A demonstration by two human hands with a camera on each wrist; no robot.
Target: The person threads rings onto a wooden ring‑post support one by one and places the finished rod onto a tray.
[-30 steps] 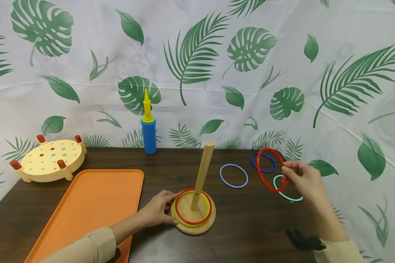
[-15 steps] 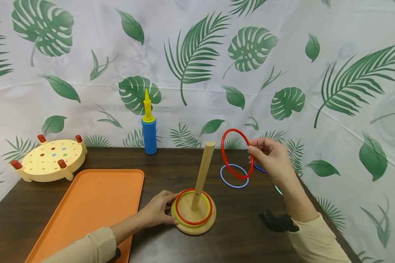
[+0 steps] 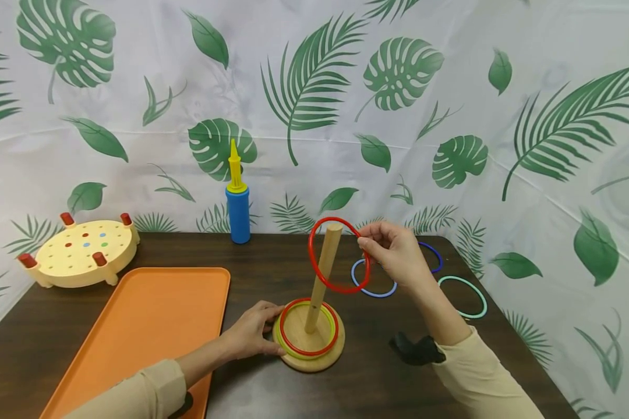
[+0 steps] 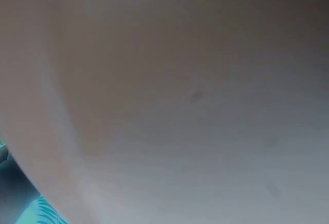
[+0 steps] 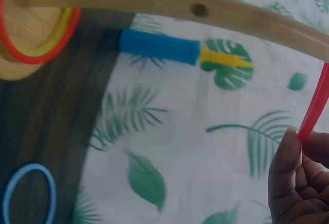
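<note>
A wooden ring toss stand [image 3: 321, 285] has an upright peg on a round base [image 3: 334, 355]. A red ring [image 3: 295, 351] and a yellow-green ring [image 3: 282, 343] lie on the base around the peg. My left hand [image 3: 251, 333] holds the base's left edge between thumb and fingers. My right hand [image 3: 395, 254] pinches a second red ring [image 3: 312, 254] by its right side, tilted at the peg's top. Whether it encircles the peg, I cannot tell. In the right wrist view, thumb and finger pinch this ring [image 5: 314, 108]. Skin or sleeve blurs the left wrist view.
Right of the stand lie a light blue ring [image 3: 380, 295], a dark blue ring [image 3: 438, 256] and a mint ring [image 3: 483, 302]. An orange tray [image 3: 157, 326] lies left. Behind are a yellow pegged board [image 3: 78, 262] and a blue-and-yellow hand pump [image 3: 238, 215]. A patterned cloth hangs behind.
My right hand has carried the red ring leftward from above the loose rings to the peg's top. The mint ring shows fully now. My left hand has stayed at the base.
</note>
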